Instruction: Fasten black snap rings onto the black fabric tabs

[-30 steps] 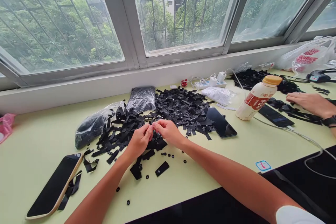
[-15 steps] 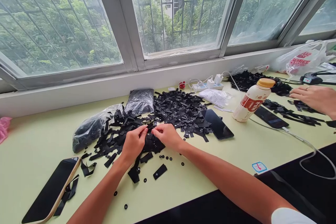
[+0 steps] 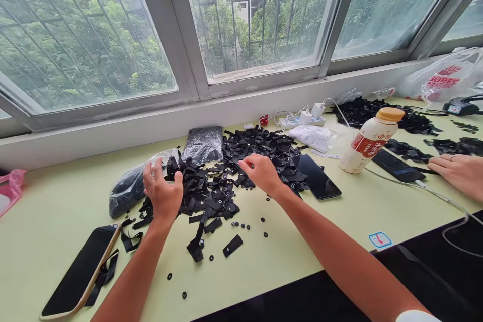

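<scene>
My left hand (image 3: 163,195) is raised with its fingers spread, beside a clear plastic bag of black material (image 3: 126,188) and over the left edge of the near pile of black fabric strips (image 3: 206,193). Nothing shows in its fingers. My right hand (image 3: 262,173) hovers at the front of the farther pile of black strips (image 3: 256,143), fingers curled into a pinch; whatever they may hold is hidden. Small black round pieces (image 3: 242,226) lie scattered in front. One loose strip (image 3: 233,246) bears a white M.
A phone (image 3: 81,269) lies front left, another dark phone (image 3: 319,177) right of the piles. A wrapped black packet (image 3: 204,144) sits behind. To the right stand a bottle (image 3: 372,141) and a power strip (image 3: 302,122). Another person's hand (image 3: 458,173) rests at far right.
My hands have parted from their meeting point over the strips. The left moved left and up, its fingers opening; the right moved right and up. The other person's hand moved lower.
</scene>
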The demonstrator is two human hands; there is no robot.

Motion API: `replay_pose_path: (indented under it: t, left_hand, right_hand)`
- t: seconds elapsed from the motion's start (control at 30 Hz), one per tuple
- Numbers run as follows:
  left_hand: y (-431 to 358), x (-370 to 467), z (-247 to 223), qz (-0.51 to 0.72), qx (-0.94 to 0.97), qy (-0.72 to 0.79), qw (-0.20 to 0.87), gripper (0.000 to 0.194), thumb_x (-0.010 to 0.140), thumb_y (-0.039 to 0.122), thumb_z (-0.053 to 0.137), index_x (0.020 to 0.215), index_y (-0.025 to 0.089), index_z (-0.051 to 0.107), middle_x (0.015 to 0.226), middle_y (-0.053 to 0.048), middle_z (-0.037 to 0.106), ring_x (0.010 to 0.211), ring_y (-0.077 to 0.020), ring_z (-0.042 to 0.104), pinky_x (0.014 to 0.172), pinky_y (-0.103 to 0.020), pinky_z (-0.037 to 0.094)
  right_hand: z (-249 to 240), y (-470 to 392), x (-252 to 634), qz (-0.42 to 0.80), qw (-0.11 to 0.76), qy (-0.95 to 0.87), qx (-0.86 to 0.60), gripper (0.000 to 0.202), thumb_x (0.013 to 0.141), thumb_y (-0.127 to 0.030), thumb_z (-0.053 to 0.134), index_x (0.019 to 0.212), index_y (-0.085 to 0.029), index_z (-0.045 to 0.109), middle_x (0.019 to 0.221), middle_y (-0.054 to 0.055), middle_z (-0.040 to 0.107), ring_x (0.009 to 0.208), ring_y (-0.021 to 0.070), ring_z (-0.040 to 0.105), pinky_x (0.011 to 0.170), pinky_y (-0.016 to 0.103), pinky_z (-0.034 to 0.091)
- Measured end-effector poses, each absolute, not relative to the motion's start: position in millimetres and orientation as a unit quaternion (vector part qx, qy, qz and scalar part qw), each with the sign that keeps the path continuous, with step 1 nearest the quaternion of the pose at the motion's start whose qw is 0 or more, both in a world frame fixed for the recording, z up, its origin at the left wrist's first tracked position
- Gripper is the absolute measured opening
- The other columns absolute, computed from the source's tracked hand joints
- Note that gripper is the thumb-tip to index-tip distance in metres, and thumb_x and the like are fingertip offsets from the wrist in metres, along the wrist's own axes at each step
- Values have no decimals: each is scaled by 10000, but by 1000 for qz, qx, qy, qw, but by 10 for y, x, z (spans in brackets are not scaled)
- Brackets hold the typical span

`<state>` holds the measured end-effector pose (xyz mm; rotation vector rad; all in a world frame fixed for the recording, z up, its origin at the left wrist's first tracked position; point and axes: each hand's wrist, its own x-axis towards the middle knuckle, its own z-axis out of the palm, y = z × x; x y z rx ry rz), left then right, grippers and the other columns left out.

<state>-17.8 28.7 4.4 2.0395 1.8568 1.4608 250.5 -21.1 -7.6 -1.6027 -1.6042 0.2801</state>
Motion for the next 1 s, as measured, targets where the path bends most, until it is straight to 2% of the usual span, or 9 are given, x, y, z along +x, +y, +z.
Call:
replay_pose_path:
  t: [0.07, 0.2, 0.33, 0.47, 0.67, 0.7, 0.8, 0.87, 1.0]
  left_hand:
    - [304, -184, 9, 469, 650, 598, 12, 593, 874, 351, 632, 1428, 220, 465, 1515, -173, 372, 1427, -378, 344, 1155, -587, 286]
    - [196, -29, -103, 470, 721, 506, 58, 466, 903, 311, 590, 1350, 217, 496, 1376, -130, 497, 1301, -302, 484, 1101, -480, 402]
    - [36, 138, -163, 445, 783, 414, 129, 371, 933, 275, 538, 1299, 215, 522, 1250, -108, 567, 1090, -246, 596, 897, -390, 522]
    - [-86, 202, -145, 413, 827, 348, 156, 350, 952, 243, 513, 1302, 237, 533, 1281, -102, 553, 1033, -209, 606, 862, -351, 523]
    - [-139, 201, -121, 385, 834, 360, 160, 674, 918, 340, 618, 1517, 259, 320, 1472, -139, 459, 1235, -270, 540, 986, -412, 478]
    - [-129, 199, -127, 376, 841, 358, 149, 603, 927, 352, 613, 1477, 248, 390, 1432, -136, 508, 1250, -278, 528, 1016, -428, 452]
    - [-93, 190, -157, 334, 864, 352, 137, 223, 984, 340, 528, 1117, 218, 660, 1108, -89, 691, 1100, -257, 590, 994, -422, 428]
    - [-78, 187, -176, 322, 864, 356, 154, 226, 996, 332, 503, 975, 205, 689, 985, -71, 716, 990, -239, 614, 949, -398, 434]
    - [-94, 190, -173, 357, 804, 415, 231, 269, 967, 406, 544, 954, 194, 709, 918, -60, 731, 806, -210, 633, 777, -324, 469]
  right_hand:
    - [-87, -165, 2720, 129, 365, -659, -645, 194, 907, -372, 639, 853, -217, 743, 796, 24, 638, 657, 134, 541, 603, 267, 357]
    - [-179, -125, 2910, 167, 263, -710, -631, 46, 835, -205, 697, 833, -227, 737, 777, 7, 658, 662, 135, 558, 573, 259, 340]
    - [-193, -129, 2868, 120, 308, -701, -632, 130, 881, -171, 626, 778, -206, 697, 847, 29, 656, 683, 133, 555, 593, 265, 356]
    - [-120, -168, 2744, 93, 351, -700, -615, 119, 928, -212, 560, 851, -203, 650, 909, 28, 621, 660, 121, 524, 606, 266, 369]
    - [-90, -331, 2305, 125, 392, -763, -498, 71, 920, -200, 553, 904, -207, 622, 925, 34, 617, 705, 133, 554, 695, 268, 429]
    - [-104, -354, 2241, 127, 392, -770, -487, 65, 914, -198, 558, 903, -207, 622, 924, 33, 617, 706, 133, 557, 702, 268, 433]
    - [-152, -383, 2133, 124, 390, -773, -485, 51, 897, -193, 569, 877, -207, 614, 899, 24, 609, 730, 136, 571, 709, 258, 438]
    - [-174, -376, 2121, 118, 389, -768, -495, 49, 898, -198, 570, 869, -206, 610, 898, 21, 608, 725, 132, 572, 699, 250, 438]
    - [-184, -361, 2129, 82, 431, -723, -534, 119, 939, -216, 535, 1002, -199, 635, 1016, 55, 632, 703, 127, 576, 662, 255, 443]
